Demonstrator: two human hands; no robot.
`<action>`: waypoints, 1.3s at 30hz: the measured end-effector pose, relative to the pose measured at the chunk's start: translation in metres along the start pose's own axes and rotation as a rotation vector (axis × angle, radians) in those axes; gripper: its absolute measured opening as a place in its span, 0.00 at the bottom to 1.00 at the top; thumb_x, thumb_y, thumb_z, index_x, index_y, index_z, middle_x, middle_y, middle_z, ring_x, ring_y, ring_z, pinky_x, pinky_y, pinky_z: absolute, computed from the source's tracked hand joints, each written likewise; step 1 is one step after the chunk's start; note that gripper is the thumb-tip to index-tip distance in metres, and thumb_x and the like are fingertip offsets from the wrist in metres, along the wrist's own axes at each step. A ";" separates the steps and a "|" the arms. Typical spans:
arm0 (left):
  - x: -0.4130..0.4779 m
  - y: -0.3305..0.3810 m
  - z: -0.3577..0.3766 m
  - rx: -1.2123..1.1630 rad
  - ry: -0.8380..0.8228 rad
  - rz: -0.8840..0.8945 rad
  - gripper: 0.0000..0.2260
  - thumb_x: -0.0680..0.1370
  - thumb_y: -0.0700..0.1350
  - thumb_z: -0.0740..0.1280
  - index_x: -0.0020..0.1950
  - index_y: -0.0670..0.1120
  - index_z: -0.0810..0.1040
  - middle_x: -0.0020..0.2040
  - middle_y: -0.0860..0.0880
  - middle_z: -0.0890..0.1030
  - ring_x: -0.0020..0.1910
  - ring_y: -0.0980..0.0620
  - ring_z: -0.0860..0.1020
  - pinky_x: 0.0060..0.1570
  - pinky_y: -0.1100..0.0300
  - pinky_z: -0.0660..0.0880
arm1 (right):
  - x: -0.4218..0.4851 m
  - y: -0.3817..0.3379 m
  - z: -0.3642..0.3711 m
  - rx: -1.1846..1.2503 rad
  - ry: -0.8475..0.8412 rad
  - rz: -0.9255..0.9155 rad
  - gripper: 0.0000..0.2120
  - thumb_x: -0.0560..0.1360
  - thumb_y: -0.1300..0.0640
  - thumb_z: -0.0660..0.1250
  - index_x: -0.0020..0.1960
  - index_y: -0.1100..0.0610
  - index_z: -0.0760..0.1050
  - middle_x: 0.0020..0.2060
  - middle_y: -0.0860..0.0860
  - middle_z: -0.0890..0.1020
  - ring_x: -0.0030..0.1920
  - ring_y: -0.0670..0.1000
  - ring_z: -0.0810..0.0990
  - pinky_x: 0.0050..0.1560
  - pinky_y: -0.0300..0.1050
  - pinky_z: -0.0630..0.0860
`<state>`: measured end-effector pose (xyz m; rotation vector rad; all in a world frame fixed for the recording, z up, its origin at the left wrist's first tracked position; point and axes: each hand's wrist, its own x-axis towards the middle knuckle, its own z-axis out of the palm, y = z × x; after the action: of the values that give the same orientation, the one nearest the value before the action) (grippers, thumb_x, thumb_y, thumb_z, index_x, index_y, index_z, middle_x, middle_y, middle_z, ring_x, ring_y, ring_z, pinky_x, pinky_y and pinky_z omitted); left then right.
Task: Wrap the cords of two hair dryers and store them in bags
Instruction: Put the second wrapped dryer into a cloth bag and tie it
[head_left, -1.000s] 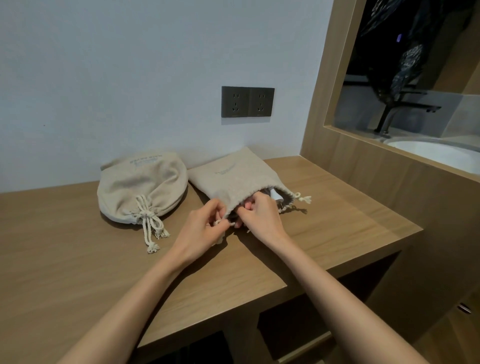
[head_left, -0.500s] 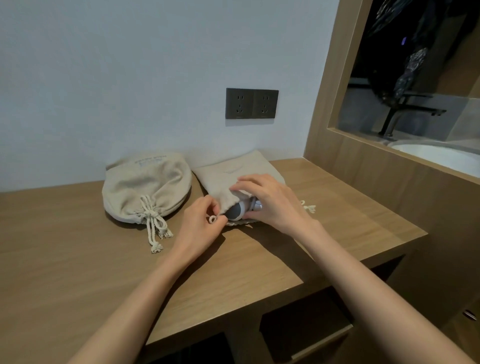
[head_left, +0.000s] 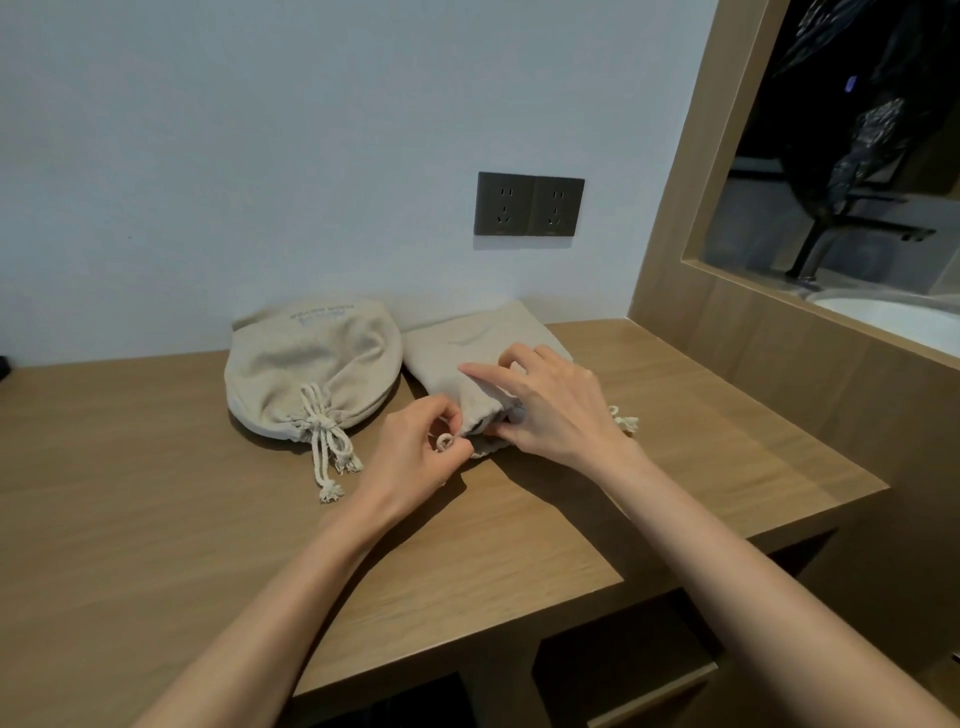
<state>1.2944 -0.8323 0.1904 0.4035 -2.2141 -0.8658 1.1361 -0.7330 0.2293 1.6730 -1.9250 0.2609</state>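
Two beige cloth bags lie side by side on the wooden bench (head_left: 156, 519), far end vs. the white wall. The left bag (head_left: 311, 364) is round & full, mouth toward the camera, pulled tight & knotted. Its cord ends (head_left: 330, 457) trail onto the bench top. Faint print near its far edge, too small to read. The right bag (head_left: 467, 338) sits just beside the left bag, about touching at the far side, & lies slanted w/ its mouth toward the near edge. Contents of both are hidden by cloth. A dark gap shows at the right bag's mouth, but can't tell what's in it.

The left hand (head_left: 415, 457) has its fingers curled, thumb & forefinger pinching a loop of the drawstring (head_left: 445, 442) at the left side of the right bag's mouth. The right hand (head_left: 556, 405) lies over the neck of the right bag: forefinger stretched along the cloth, other fingers bent, thumb tucked at the mouth, grasping the gathered end. The two hands are nearly touching. A frayed tassel (head_left: 626, 422) of the same bag pokes out past the right hand onto the bench.

Bkgd: a dark double socket (head_left: 529, 204) on the wall above the bags. At right, a wood panel w/ an opening; thru it a white sink (head_left: 893, 317) & a dark tap (head_left: 831, 244).
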 end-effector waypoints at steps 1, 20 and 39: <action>0.000 0.000 0.000 0.003 -0.001 0.005 0.04 0.70 0.40 0.68 0.39 0.46 0.73 0.38 0.50 0.77 0.31 0.55 0.71 0.32 0.59 0.69 | 0.001 0.001 0.000 0.000 -0.026 -0.012 0.30 0.70 0.43 0.70 0.71 0.43 0.67 0.52 0.51 0.77 0.46 0.50 0.76 0.34 0.40 0.67; 0.001 0.001 0.002 -0.035 -0.052 0.039 0.04 0.70 0.38 0.70 0.39 0.44 0.75 0.37 0.51 0.78 0.38 0.50 0.76 0.36 0.59 0.71 | 0.021 -0.002 0.015 0.159 -0.086 -0.064 0.25 0.71 0.55 0.69 0.67 0.47 0.69 0.70 0.49 0.69 0.68 0.53 0.66 0.57 0.56 0.69; 0.006 -0.010 -0.025 0.003 0.087 -0.057 0.04 0.72 0.36 0.68 0.41 0.43 0.74 0.39 0.46 0.78 0.36 0.45 0.77 0.34 0.53 0.73 | 0.045 0.002 0.013 0.041 -0.212 -0.261 0.35 0.74 0.44 0.68 0.76 0.46 0.56 0.67 0.52 0.73 0.66 0.54 0.70 0.66 0.49 0.67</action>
<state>1.3083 -0.8545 0.1995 0.4981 -2.1330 -0.8588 1.1278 -0.7773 0.2432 2.0244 -1.8291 0.0218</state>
